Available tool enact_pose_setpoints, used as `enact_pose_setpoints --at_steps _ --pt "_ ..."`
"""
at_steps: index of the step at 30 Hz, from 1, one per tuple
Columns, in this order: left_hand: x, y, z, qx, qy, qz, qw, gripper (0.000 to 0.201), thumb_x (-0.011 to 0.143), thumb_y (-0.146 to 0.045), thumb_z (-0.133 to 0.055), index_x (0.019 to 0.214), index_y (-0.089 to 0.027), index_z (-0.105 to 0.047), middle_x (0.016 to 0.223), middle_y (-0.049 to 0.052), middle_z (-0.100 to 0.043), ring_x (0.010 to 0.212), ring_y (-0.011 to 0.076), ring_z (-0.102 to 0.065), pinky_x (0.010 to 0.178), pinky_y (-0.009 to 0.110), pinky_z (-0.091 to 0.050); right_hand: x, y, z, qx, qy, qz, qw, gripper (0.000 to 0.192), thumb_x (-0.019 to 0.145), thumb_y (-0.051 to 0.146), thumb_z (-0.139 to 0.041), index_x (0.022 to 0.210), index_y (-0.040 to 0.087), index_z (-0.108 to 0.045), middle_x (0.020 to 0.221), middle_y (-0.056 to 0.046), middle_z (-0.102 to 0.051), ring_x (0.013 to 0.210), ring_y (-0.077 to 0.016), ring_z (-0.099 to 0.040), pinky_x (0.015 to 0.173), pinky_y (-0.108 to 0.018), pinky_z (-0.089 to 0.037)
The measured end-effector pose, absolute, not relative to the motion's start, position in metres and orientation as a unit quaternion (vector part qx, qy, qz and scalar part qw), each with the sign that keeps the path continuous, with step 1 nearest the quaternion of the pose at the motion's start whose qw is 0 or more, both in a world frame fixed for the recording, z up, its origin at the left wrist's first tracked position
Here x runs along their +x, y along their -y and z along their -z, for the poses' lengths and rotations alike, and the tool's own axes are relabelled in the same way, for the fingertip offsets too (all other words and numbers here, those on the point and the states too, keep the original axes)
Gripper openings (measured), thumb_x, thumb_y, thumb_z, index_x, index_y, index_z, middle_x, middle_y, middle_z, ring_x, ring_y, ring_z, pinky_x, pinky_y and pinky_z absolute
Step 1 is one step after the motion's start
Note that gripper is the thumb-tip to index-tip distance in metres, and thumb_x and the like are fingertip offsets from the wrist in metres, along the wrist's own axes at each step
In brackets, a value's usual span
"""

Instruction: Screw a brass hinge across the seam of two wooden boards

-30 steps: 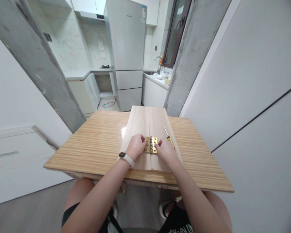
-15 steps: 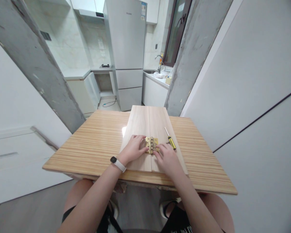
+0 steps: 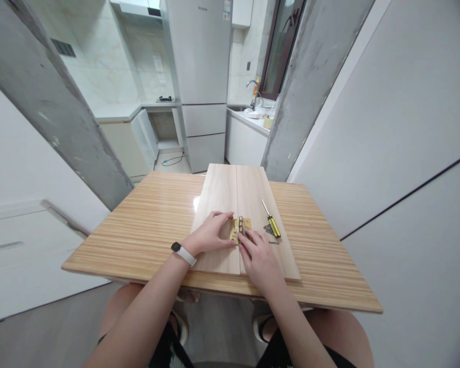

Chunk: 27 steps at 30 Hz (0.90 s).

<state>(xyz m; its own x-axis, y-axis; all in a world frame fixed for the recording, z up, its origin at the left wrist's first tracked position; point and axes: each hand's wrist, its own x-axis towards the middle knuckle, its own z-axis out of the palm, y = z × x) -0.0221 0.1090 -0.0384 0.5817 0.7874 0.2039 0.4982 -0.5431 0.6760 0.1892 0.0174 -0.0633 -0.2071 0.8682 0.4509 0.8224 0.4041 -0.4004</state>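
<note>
Brass hinge (image 3: 235,232): lies spread flat across the seam of two pale boards, toward their near end, its barrel running along the join.
Left hand (image 3: 211,236): spans the hinge's left leaf, fingers at the far edge and thumb at the near edge, grasping it lightly between them.
Right hand (image 3: 262,259): rests its fingertips on the right leaf and beside the barrel; whether they grip or merely press, one cannot tell.
Boards: left board (image 3: 219,194) and right board (image 3: 253,189) sit side by side, lengthwise away from the person.
Screwdriver (image 3: 274,225): yellow and black, on the right board beyond the right hand, its tip pointing away.
Screws (image 3: 267,229): a small cluster lies just beside the handle, with a single screw (image 3: 274,243) nearer the person.
Table (image 3: 149,230): striped wood grain, beneath both boards.
Wrist: a pale-strapped watch (image 3: 184,254) circles the left one.
Kitchen: a tall silver refrigerator (image 3: 202,56) stands beyond the table.
</note>
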Motion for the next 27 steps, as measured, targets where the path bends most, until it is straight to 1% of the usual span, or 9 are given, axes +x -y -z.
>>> enact_pose_setpoints --at_steps 5,10,17,23,27 --pt "-0.0216 -0.1075 0.0361 0.839 -0.378 -0.258 0.293 0.094 0.074 -0.041 -0.09 0.156 -0.019 -0.049 0.151 0.016 -0.056 0.141 0.0332 -0.047 0.122 0.05 -0.041 0.1896 -0.0161 0.0633 -0.543 0.778 -0.033 0.315 0.036 0.106 0.023 -0.051 0.136 0.023 -0.071 0.136 -0.014 -0.067 0.128 -0.0312 -0.056 0.111 -0.054 -0.052" --pt "-0.0211 -0.1079 0.0354 0.84 -0.374 -0.267 0.288 0.09 0.074 -0.039 -0.09 0.153 -0.022 -0.052 0.149 0.015 -0.058 0.139 0.0328 -0.049 0.121 0.051 -0.042 0.1898 -0.0168 0.0629 -0.541 0.778 -0.033 0.318 0.037 0.106 0.023 -0.05 0.136 0.025 -0.072 0.135 -0.014 -0.068 0.128 -0.0314 -0.057 0.109 -0.055 -0.053" --pt "-0.0226 -0.109 0.0376 0.842 -0.373 -0.265 0.285 0.09 0.075 -0.038 -0.089 0.154 -0.021 -0.05 0.151 0.015 -0.057 0.14 0.0323 -0.048 0.122 0.049 -0.042 0.1888 -0.0164 0.0601 -0.544 0.78 -0.036 0.308 0.037 0.107 0.024 -0.05 0.136 0.023 -0.071 0.136 -0.016 -0.067 0.129 -0.0315 -0.056 0.111 -0.055 -0.052" --pt "-0.0228 -0.1077 0.035 0.842 -0.368 -0.268 0.289 0.087 0.073 -0.036 -0.09 0.152 -0.023 -0.053 0.149 0.014 -0.059 0.139 0.0327 -0.049 0.122 0.051 -0.042 0.1881 -0.0139 0.056 -0.548 0.777 -0.03 0.308 0.036 0.106 0.025 -0.052 0.135 0.024 -0.073 0.134 -0.015 -0.069 0.126 -0.0313 -0.057 0.11 -0.053 -0.052" --pt "-0.0232 -0.1074 0.0357 0.839 -0.372 -0.268 0.292 0.088 0.073 -0.035 -0.089 0.152 -0.023 -0.053 0.147 0.014 -0.059 0.139 0.032 -0.049 0.122 0.05 -0.042 0.1893 -0.0138 0.0575 -0.547 0.779 -0.026 0.306 0.036 0.106 0.025 -0.052 0.135 0.024 -0.073 0.133 -0.014 -0.069 0.126 -0.0316 -0.057 0.11 -0.053 -0.052"
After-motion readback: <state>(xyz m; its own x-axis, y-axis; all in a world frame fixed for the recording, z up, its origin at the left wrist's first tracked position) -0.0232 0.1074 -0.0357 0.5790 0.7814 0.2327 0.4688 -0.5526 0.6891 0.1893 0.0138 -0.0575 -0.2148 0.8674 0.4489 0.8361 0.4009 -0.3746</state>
